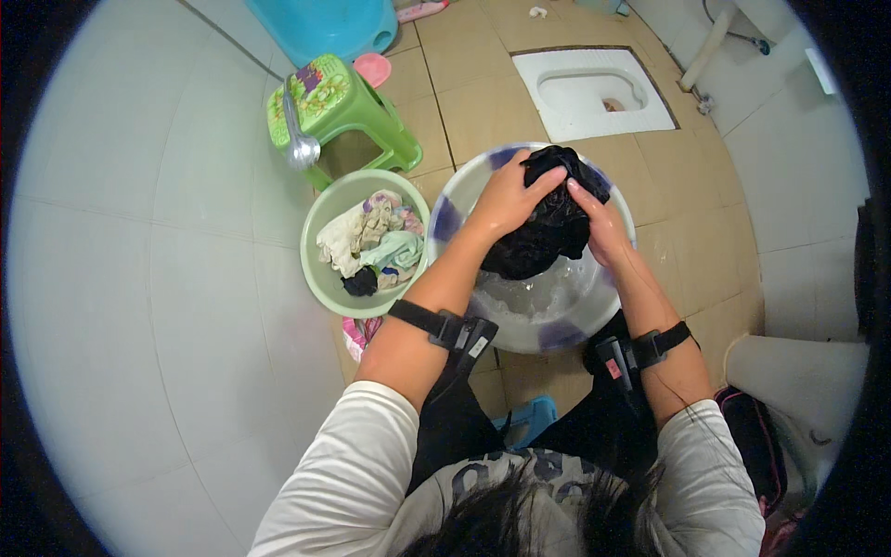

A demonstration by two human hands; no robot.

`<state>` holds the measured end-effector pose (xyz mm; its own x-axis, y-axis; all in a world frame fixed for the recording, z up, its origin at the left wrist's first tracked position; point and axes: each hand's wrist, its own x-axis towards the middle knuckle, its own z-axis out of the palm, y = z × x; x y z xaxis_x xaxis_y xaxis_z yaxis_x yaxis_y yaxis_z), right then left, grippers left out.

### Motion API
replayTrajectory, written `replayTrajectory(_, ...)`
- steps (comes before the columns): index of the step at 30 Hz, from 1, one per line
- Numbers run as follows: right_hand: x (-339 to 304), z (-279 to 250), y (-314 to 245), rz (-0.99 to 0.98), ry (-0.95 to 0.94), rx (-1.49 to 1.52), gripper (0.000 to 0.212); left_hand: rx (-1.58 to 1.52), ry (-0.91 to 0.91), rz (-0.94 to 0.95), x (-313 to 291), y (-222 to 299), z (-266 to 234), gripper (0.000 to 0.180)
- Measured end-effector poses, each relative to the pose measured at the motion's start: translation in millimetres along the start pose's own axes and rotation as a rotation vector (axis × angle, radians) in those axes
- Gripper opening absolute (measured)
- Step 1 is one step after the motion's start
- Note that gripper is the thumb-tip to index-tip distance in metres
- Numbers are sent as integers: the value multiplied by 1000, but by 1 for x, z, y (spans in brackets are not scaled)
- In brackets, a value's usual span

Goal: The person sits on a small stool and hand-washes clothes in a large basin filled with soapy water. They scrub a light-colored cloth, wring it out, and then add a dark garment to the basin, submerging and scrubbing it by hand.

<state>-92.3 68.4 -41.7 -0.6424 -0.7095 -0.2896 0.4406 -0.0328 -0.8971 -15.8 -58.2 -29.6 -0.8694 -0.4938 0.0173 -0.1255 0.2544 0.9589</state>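
A wet, crumpled black garment [536,243] is bunched between my two hands over a white basin with purple patches [599,295]. My left hand [509,197] grips its upper left side, with the thumb pointing right across the cloth. On the right side my right hand [601,223] presses against it, thumb near the top. Some fingers of both hands are hidden behind the fabric. The lower part of the garment hangs down toward foamy water [529,299] in the basin. What kind of garment it is cannot be made out.
Left of the basin stands a pale green basin [317,278] with several clothes [376,237]. Behind it are a green stool [320,107], a silver shower head [302,148], a pink scoop [373,70] and a blue tub [325,32]. A squat toilet [557,110] lies beyond; a blue stool [531,422] is below me.
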Motion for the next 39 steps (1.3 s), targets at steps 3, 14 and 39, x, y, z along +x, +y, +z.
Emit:
replayTrajectory(3, 3, -9, -11, 10, -50, 319, 35, 174, -199, 158, -3, -10, -14, 54)
replayTrajectory(14, 13, -33, -18, -211, 325, 69, 54, -80, -33, -38, -4, -45, -15, 37)
replayTrajectory(39, -1, 9, 23, 106, 125, 276, 18, -755, 77, -282, 1, -14, 29, 24)
